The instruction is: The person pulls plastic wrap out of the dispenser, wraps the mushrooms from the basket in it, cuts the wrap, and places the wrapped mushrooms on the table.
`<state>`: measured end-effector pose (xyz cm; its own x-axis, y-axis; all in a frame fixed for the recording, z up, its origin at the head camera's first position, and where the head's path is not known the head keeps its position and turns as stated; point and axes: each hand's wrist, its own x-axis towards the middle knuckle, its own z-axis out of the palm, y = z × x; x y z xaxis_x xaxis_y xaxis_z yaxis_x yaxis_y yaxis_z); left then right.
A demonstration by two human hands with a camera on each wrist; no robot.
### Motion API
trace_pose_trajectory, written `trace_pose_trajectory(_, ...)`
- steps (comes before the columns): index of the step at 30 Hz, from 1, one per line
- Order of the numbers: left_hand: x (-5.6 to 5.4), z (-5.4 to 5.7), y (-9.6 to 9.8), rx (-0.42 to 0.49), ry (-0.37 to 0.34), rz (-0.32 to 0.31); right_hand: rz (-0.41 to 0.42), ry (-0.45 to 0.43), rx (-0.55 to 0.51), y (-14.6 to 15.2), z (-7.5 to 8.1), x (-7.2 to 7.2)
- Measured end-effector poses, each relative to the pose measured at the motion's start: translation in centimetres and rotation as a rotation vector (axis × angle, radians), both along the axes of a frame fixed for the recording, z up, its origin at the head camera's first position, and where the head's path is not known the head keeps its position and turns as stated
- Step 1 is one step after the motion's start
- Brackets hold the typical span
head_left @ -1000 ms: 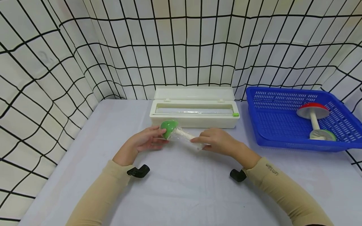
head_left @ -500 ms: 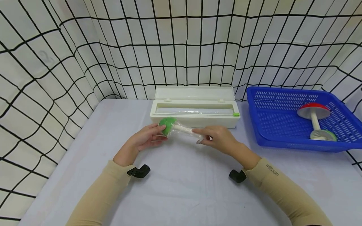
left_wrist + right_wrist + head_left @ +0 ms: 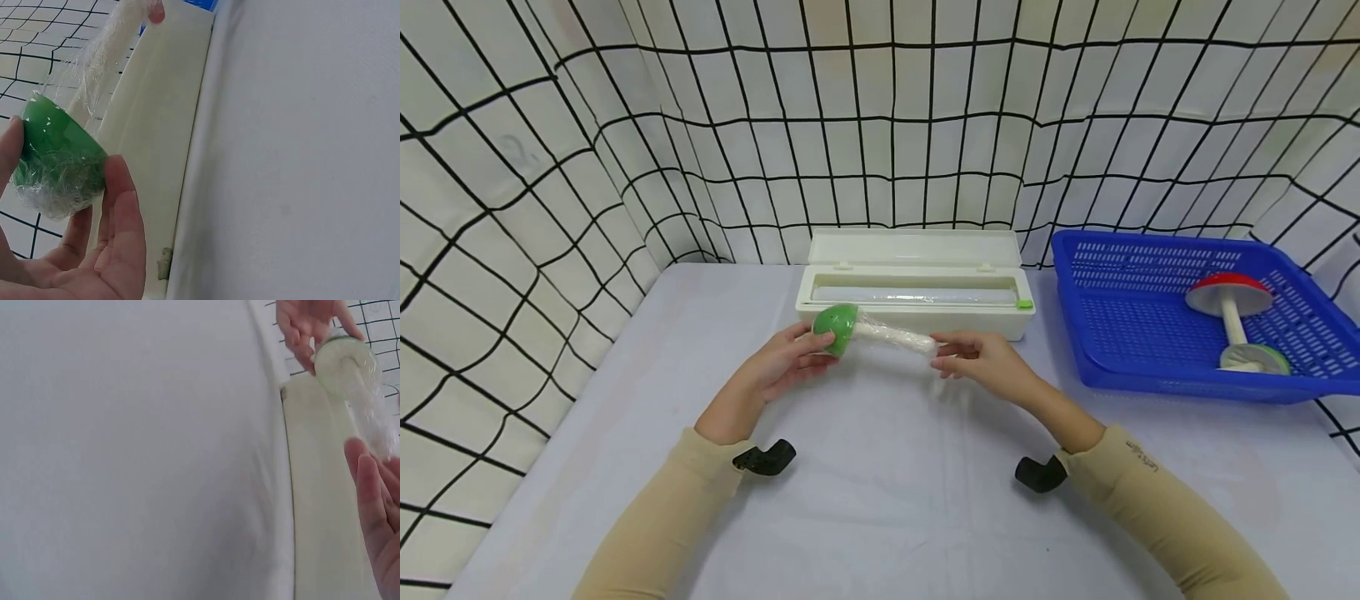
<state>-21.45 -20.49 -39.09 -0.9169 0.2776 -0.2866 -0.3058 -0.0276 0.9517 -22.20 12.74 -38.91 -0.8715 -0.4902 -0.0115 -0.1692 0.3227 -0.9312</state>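
A toy mushroom (image 3: pixel 895 335) with a green cap and white stem is held up in front of the white cling film box, tilted on its side. Clear cling film wraps it, crinkled over the cap (image 3: pixel 62 150) and stem. My left hand (image 3: pixel 786 362) grips the cap between thumb and fingers, as the left wrist view also shows. At the stem's far end, my right hand (image 3: pixel 981 360) pinches the wrapped tip with thumb and fingertips. In the right wrist view the right fingers (image 3: pixel 375 494) are close to the film-covered stem (image 3: pixel 369 412), partly cut off by the frame.
The cling film box (image 3: pixel 917 321) stands at the back with its lid raised, a film roll (image 3: pixel 913 295) inside and a green slider (image 3: pixel 1024 304). On the right, a blue basket (image 3: pixel 1078 367) contains a red-capped mushroom (image 3: pixel 1232 304) and a green-edged one (image 3: pixel 1255 358). Black netting hangs behind.
The mushroom has risen slightly and shifted left with the left hand. My right hand has smoothed the loose film at the stem and moved out to its tip.
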Motion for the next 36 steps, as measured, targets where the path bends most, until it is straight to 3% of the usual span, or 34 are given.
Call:
trace_pose_trajectory(4, 0.2, 0.0, 0.1, 0.012, 0.036, -0.054, -0.083, -0.172, -0.103, -0.4, 0.1, -0.3)
trace_pose_trajectory(8, 0.2, 0.0, 0.3, 0.025, 0.037, -0.068, -0.129, -0.308, -0.209, -0.7, 0.0, -0.6)
trace_pose_trajectory(13, 0.2, 0.3, 0.5, 0.039, 0.030, -0.065, -0.143, -0.399, -0.334, -0.8, -0.2, -0.9)
trace_pose_trajectory(26, 0.2, -0.2, 0.8, 0.041, 0.041, -0.070, -0.140, -0.486, -0.416, -0.7, -1.1, -0.7)
trace_pose_trajectory(36, 0.5, -0.4, 0.0, 0.058, 0.015, -0.150, -0.105, -0.469, -0.293, 0.1, -1.5, -1.1)
